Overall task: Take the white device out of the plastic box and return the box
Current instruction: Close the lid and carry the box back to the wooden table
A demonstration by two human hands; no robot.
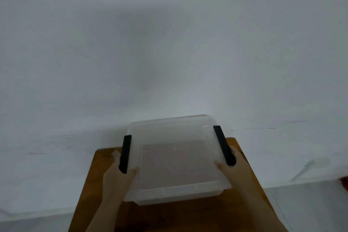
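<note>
A clear plastic box (175, 132) with a lid and two black side latches is held over a small brown wooden table (84, 190), its lid tilted toward me. My left hand (117, 179) grips the box's left side by the black latch. My right hand (232, 167) grips the right side by the other latch. Through the lid I see only brown, and no white device shows anywhere in view.
A plain white wall fills the upper frame. The table stands against it. A pale ledge or surface runs along the right (310, 167), with a small dark object at the far right edge (345, 181).
</note>
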